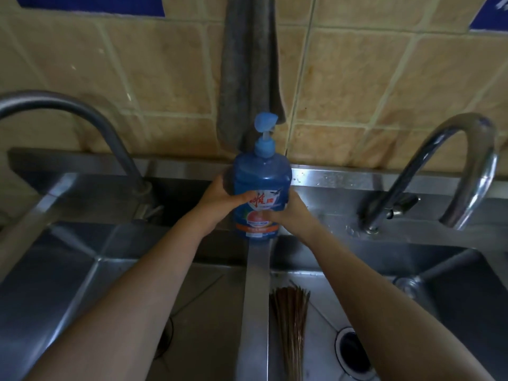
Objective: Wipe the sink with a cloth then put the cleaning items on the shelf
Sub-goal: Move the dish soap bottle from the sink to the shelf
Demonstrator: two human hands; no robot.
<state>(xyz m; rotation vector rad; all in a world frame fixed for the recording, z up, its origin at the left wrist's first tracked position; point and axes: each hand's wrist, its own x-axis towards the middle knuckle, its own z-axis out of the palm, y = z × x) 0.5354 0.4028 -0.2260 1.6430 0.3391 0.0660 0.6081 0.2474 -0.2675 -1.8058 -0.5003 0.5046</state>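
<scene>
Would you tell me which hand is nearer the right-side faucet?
Right. The right hand grips the soap bottle left of the faucet; the left hand grips its far side.

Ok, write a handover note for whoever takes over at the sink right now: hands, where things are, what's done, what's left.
Hands: the left hand and right hand both grip the blue soap bottle, upright at the back end of the sink divider.
Things: the grey cloth hangs on the tiled wall behind the bottle; the bamboo brush lies in the right basin.
Done: wiping seems over, since no hand holds the cloth; not certain.
Left: put the bottle and brush on the shelf, which is out of view.
</scene>
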